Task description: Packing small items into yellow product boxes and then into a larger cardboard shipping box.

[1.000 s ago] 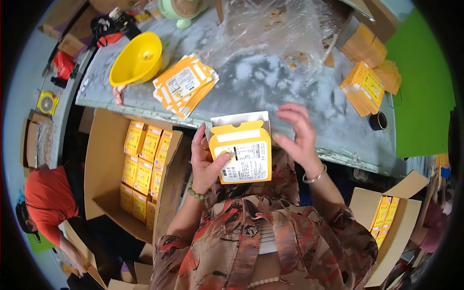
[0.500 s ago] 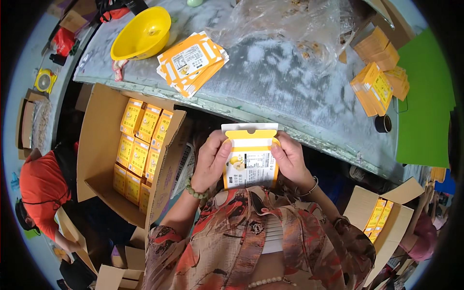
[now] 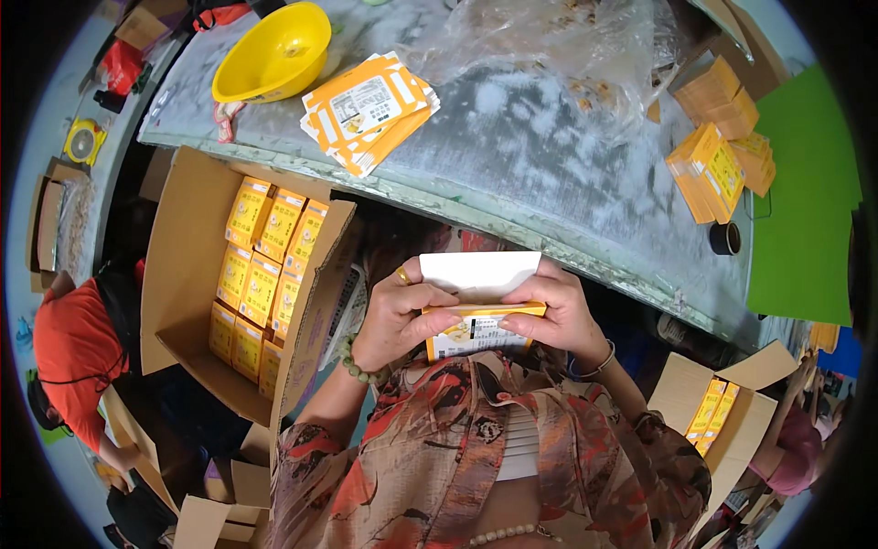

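Note:
Close to my chest I hold a yellow and white folding carton (image 3: 480, 335) with both hands. A plain white flap (image 3: 480, 276) stands up at its far end. My left hand (image 3: 401, 314) grips the left side, its thumb lying along the yellow fold. On the right side, my right hand (image 3: 561, 311) does the same, with its thumb and index finger over the fold. The other fingers are hidden behind the carton. Beyond my hands, a stack of flat printed cartons (image 3: 370, 108) lies fanned out near the table's edge.
At left, a large open cardboard box (image 3: 187, 274) holds rows of yellow cartons. A yellow bowl (image 3: 274, 55), a clear plastic bag (image 3: 567, 46), carton bundles (image 3: 709, 174) and a tape roll (image 3: 724, 239) lie on the table (image 3: 512, 156). A smaller box (image 3: 745, 439) stands right; a person in orange (image 3: 78, 329) works left.
My thumbs have moved inward onto the carton's top fold. The yellow tab has folded down out of sight, and the white flap now shows fully.

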Available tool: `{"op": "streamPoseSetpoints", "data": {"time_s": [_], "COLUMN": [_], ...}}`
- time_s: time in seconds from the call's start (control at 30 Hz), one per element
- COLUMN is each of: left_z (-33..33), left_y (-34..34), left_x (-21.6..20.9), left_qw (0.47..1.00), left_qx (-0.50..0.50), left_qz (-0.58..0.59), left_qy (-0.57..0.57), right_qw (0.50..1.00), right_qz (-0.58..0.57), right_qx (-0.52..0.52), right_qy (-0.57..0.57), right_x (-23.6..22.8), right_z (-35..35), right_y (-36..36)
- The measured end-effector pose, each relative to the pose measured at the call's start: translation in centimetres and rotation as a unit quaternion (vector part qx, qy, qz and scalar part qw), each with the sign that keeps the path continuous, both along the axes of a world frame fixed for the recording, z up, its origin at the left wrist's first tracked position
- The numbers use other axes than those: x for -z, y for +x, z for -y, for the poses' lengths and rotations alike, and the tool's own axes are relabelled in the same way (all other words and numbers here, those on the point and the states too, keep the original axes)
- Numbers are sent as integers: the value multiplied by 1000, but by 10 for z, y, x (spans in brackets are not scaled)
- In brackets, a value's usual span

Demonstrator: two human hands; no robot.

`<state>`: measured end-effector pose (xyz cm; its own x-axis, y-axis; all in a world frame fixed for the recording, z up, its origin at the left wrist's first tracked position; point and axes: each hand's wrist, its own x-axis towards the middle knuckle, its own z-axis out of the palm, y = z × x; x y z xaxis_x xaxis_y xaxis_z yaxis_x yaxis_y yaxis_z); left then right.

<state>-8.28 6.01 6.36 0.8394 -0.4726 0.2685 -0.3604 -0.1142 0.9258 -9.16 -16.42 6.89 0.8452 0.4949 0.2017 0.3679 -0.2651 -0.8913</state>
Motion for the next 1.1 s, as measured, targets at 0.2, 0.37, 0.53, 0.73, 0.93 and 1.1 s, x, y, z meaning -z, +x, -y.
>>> {"op": "streamPoseSetpoints", "data": {"time_s": [0.2,0.37,0.53,0.73,0.93,1.1], "left_z": [3,3,7,-20,-56,-175], "left_y": [-10,-10,-9,7,20,22], "left_x": [8,4,7,10,1,45], "left_qw": [970,980,910,730,726,743], "left_qx": [-5,32,-123,16,8,-321], "left_qz": [-124,-151,-181,-590,-487,-347], "left_qy": [-211,-127,-353,-344,-486,-473], "right_qw": [998,998,990,976,905,985], "right_qz": [-31,-38,-106,153,364,169], "right_qx": [49,-58,-11,-153,-209,-32], "right_qy": [28,-9,93,-1,-72,-29], "right_x": [-13,-19,-16,-70,-75,-43], "right_z": [-8,-3,-11,-31,-72,-67], "right_y": [4,16,15,38,68,92]}}
